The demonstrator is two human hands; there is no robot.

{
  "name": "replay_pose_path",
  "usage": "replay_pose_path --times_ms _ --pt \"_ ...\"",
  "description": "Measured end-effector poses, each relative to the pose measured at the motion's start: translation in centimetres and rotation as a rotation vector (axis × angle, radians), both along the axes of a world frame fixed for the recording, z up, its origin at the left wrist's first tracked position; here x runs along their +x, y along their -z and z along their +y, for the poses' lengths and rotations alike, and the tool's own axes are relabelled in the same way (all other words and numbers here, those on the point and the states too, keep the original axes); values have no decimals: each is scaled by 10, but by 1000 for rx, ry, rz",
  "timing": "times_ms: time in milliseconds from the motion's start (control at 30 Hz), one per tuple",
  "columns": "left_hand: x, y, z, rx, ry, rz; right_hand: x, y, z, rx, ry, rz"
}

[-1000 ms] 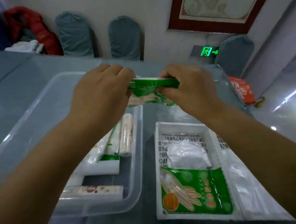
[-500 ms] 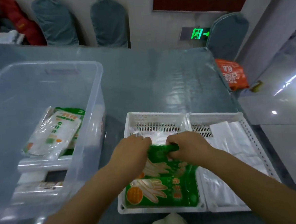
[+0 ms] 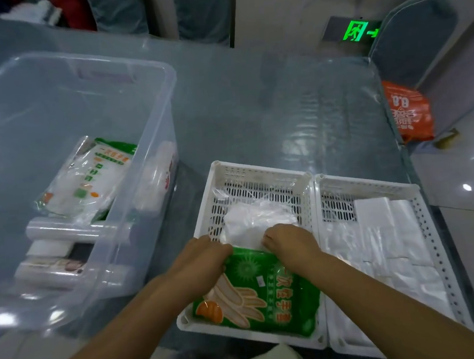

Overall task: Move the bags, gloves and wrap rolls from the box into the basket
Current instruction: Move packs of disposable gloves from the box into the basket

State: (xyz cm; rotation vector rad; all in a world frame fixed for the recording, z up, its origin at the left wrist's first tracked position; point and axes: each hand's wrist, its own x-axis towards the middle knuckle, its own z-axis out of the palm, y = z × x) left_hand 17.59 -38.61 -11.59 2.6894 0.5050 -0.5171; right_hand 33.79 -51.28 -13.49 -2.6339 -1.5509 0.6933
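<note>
Spanning the room before you, a glossy grey surface (image 3: 253, 108) carries the clear box (image 3: 157, 185), then two white baskets (image 3: 260, 175). Your left hand (image 3: 199, 257) and right hand (image 3: 288, 243) pinch the green glove packet (image 3: 266, 289) lying inside the nearer basket.

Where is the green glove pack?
In the left white basket, near end, under both hands, just before a clear bag.

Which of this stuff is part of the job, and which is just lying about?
Job:
- green glove pack, under both hands, left hand, right hand
- left basket
- right basket
- box
- glove pack in box
- wrap rolls

Lying about:
- orange bag
- chair
- exit sign
</note>
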Motion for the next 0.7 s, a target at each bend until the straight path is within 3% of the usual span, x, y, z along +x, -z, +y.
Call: replay_pose_path --times_ms 200,367,533,700 --pt "0 8 -5 104 98 -67 4 7 2 -70 -81 -17" --pt "4 8 -3 167 104 -90 8 -2 6 77 -32 -57" --pt "14 14 -4 282 81 -88 13 -3 2 80 -43 -68" --pt "19 20 4 187 86 -102 17 0 1 68 -62 -29"
